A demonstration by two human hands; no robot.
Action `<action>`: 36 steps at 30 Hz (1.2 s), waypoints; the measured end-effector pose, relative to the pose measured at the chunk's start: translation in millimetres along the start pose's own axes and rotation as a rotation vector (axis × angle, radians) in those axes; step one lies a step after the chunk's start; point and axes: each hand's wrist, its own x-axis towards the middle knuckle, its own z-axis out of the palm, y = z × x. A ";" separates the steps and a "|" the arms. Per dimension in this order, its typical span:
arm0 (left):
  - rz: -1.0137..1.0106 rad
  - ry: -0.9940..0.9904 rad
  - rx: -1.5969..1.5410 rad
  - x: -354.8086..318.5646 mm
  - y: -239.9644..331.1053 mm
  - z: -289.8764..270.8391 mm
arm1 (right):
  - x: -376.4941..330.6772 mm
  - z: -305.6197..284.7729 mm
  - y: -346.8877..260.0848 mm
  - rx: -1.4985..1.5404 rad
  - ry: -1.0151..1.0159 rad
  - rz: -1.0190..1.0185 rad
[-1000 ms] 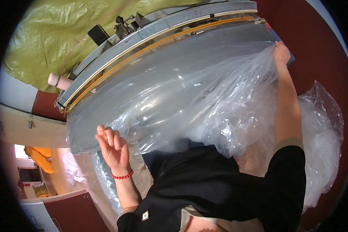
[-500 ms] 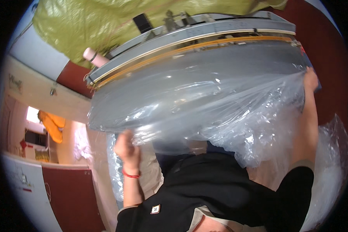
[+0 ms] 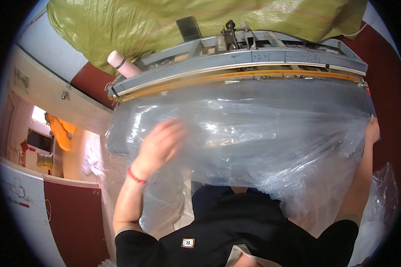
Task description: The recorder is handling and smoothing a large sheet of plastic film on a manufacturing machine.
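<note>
Clear plastic film (image 3: 240, 138) lies in loose, shiny folds over a long grey work surface (image 3: 307, 86) and hangs down over its near side toward my body. My left hand (image 3: 162, 140), a red bracelet at its wrist, is above the left part of the film with its fingers stretched out and smeared by motion. Whether the palm touches the film I cannot tell. At the right end of the surface my right hand (image 3: 372, 130) pinches the film's edge, and creases fan out from the fingers.
Behind the surface runs a long grey metal frame (image 3: 236, 60) with an orange strip (image 3: 254, 74) and a metal mechanism (image 3: 231, 35). A pink bottle (image 3: 124, 65) leans at its left end. A yellow-green woven sheet (image 3: 263, 18) covers the back. More plastic film (image 3: 383, 196) hangs at lower right.
My left hand has gone from a closed grip near the front left edge to spread fingers farther in over the film. The film lies flatter, while my right hand stays at the right end.
</note>
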 end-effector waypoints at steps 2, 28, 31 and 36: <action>-0.175 0.011 -0.137 -1.3 -24.1 47.4 | 7.3 9.5 6.0 0.006 0.009 -0.013; -0.523 0.399 -0.018 28.5 -102.4 103.1 | 74.9 -14.9 97.3 1.357 -0.252 0.309; -0.600 0.642 -0.176 39.6 -104.8 88.8 | 100.8 8.7 85.0 1.527 -0.373 0.498; -0.999 1.120 -0.993 41.4 -125.3 69.9 | 54.1 -10.2 -72.3 0.452 0.044 0.022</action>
